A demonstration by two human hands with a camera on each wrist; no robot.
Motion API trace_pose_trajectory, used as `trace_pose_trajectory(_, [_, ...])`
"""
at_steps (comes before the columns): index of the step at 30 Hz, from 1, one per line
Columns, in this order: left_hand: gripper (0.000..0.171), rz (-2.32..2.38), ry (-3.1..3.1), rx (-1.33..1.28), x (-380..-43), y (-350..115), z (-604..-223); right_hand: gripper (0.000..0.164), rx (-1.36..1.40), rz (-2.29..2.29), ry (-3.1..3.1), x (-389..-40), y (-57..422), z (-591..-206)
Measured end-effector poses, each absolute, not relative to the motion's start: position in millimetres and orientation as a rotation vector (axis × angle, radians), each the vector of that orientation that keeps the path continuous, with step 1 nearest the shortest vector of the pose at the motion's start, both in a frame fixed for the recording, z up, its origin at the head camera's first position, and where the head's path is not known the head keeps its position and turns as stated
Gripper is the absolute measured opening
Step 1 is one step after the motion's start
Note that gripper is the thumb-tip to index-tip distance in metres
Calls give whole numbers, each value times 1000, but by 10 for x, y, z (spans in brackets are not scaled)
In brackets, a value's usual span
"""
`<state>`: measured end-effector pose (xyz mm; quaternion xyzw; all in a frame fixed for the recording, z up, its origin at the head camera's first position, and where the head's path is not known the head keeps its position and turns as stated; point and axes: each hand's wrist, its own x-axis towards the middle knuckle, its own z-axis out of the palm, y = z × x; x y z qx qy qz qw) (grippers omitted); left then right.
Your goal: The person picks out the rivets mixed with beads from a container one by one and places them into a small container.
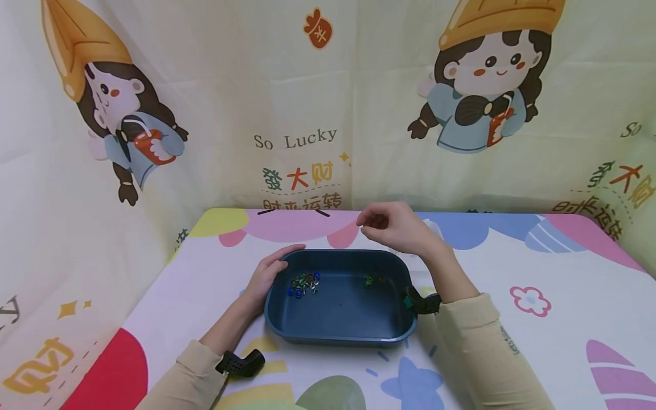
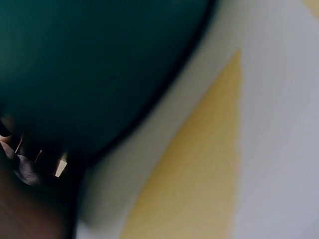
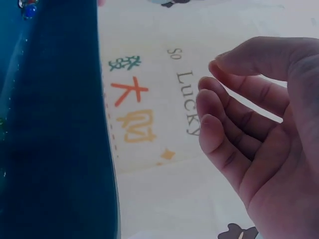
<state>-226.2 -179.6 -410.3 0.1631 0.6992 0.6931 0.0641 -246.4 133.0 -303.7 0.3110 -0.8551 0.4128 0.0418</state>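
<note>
A dark blue rectangular tray [image 1: 340,336] stands on the table. In its left part lies a pile of small shiny pieces [image 1: 302,283], blue, green, red-brown and silvery; they look like beads. A few green and reddish pieces [image 1: 369,280] lie at its right. My left hand [image 1: 266,276] grips the tray's left rim, thumb over the edge and fingers along the outside. My right hand [image 1: 397,228] is raised above the tray's far right corner. Its fingers are loosely bent, and the right wrist view shows no object between thumb and fingertips [image 3: 212,134].
A clear, see-through item [image 1: 433,228] lies on the table behind my right hand, partly hidden. The patterned tablecloth [image 1: 512,353] covers the table. A printed curtain [image 1: 220,114] hangs behind it. A black wrist camera [image 1: 425,303] overlaps the tray's right rim.
</note>
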Motion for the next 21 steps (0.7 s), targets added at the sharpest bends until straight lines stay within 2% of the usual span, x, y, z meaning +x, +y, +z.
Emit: trace_pose_trajectory(21, [53, 2094, 2113, 495, -2220, -1779, -4088, 9, 1166, 1162, -2614, -2462, 976, -3204])
